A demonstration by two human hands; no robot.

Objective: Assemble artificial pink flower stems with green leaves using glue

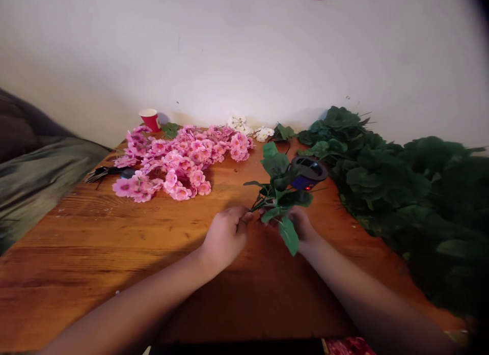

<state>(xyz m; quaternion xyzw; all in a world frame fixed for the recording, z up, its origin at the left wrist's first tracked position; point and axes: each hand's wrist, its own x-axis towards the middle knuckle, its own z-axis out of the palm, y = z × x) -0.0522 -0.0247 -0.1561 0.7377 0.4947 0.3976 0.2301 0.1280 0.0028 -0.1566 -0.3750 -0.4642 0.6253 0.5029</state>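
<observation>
Over the middle of the wooden table, my left hand [228,237] is closed on the stem end of a green leafy sprig [280,174]. The sprig leans up and to the right, its leaves spread out. Just right of the stem, my right hand [296,223] is at the lower leaves, which partly cover its fingers, so its hold is hidden. Behind the sprig stands a dark round device [308,171] with a small red light. Pink artificial flowers [187,159] lie in a heap at the back left.
A large pile of green leaves [405,192] covers the table's right side. White flowers [263,134] and a red paper cup [150,120] are near the wall. Dark thin stems [105,172] lie left of the pink flowers on the table [126,243].
</observation>
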